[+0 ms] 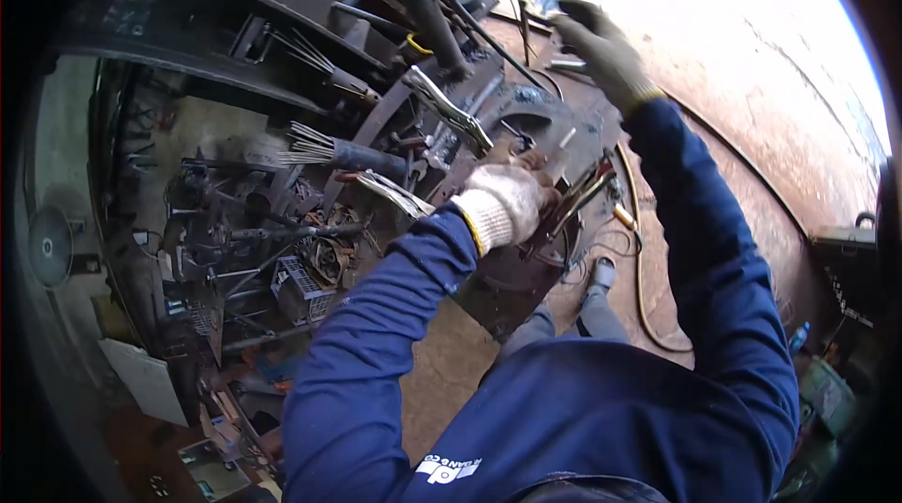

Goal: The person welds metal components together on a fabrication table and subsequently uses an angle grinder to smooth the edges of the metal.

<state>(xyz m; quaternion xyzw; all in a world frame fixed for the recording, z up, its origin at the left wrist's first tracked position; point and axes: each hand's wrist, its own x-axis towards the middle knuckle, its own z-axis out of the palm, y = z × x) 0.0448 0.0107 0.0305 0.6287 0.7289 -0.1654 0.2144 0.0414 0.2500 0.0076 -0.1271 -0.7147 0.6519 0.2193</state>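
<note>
My left hand (507,198), in a soiled pale knit glove with a yellow-edged cuff, is low over a cluttered metal bench (601,132). Its fingers curl down onto something hidden beneath them. Silver locking pliers (446,108) lie just beyond it, and a second pair (390,191) is by the wrist. To its right is a slim brass-coloured tool (584,198), partly covered. Raised past the bench's far right side, my right hand (601,57) wears a similar glove. Its fingers stretch to the upper left, with the tips dark and the thumb apart; I see nothing plainly held.
Dark steel beams (207,24) cross the upper left. Tubes with thin rods (310,146) stick out near the bench. A hose (642,287) curves over the floor on the right. Scrap metal and a plastic crate (301,289) fill the left; a fan (50,247) stands beyond.
</note>
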